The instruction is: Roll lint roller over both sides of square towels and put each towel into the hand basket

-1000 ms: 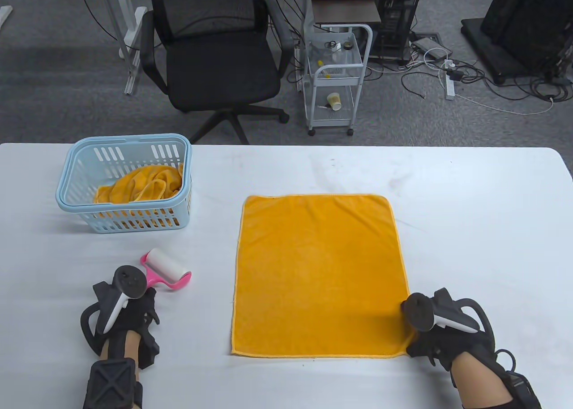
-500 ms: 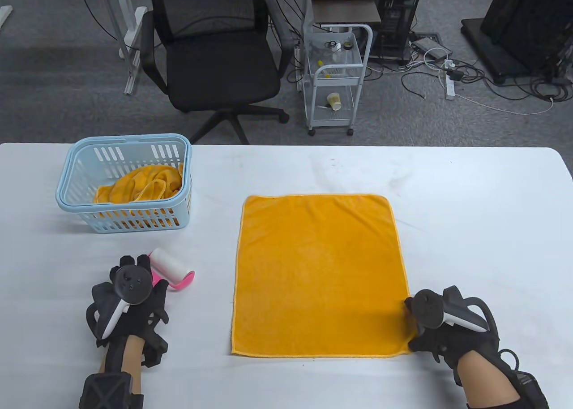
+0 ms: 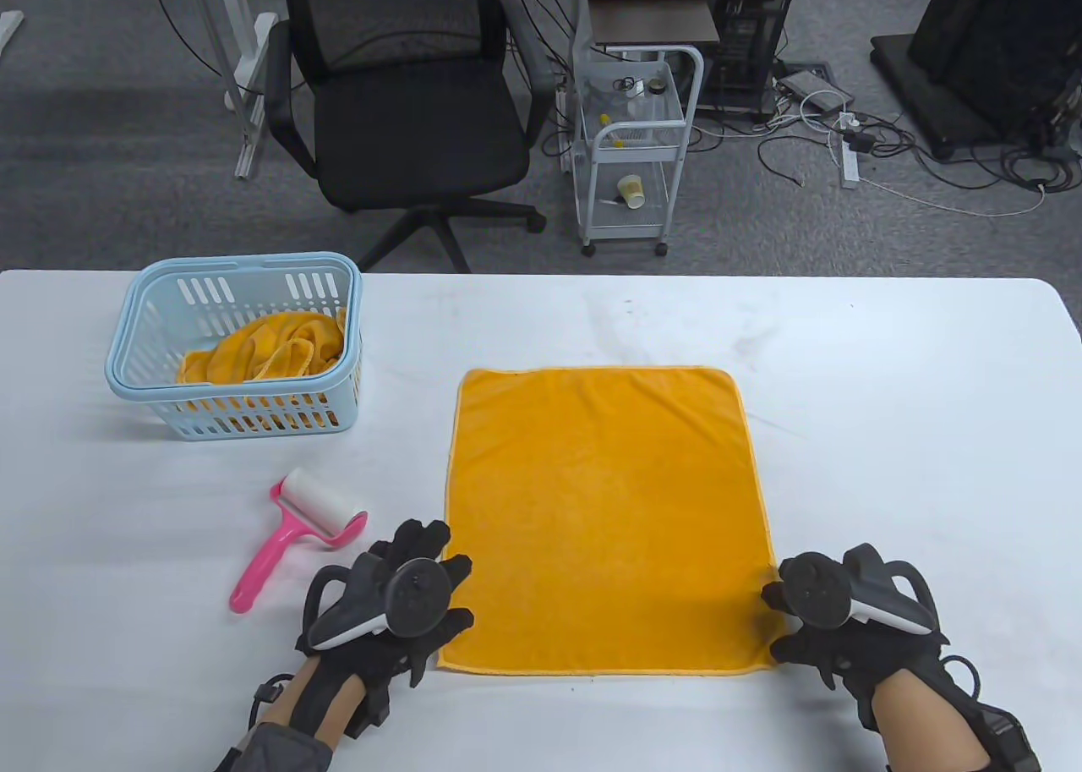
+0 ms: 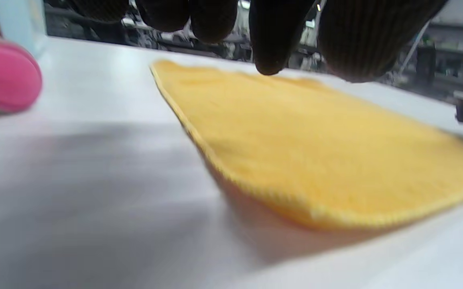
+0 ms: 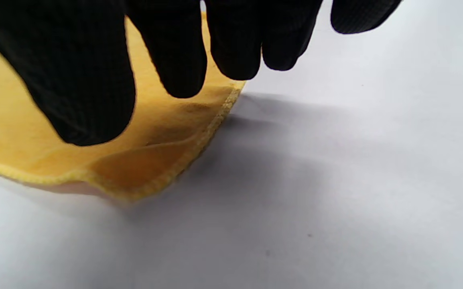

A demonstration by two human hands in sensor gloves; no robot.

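Both grips slack at spread towel's near corners; crumpled towels in basket.

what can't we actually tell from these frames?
- Table view: tracker hides whether the right hand touches the spread towel.
- Right wrist view: fingers above that corner; contact unclear.
- Left wrist view: blurred; lint roller cut by the left edge.
- Table view: number of towels bunched in the hand basket.
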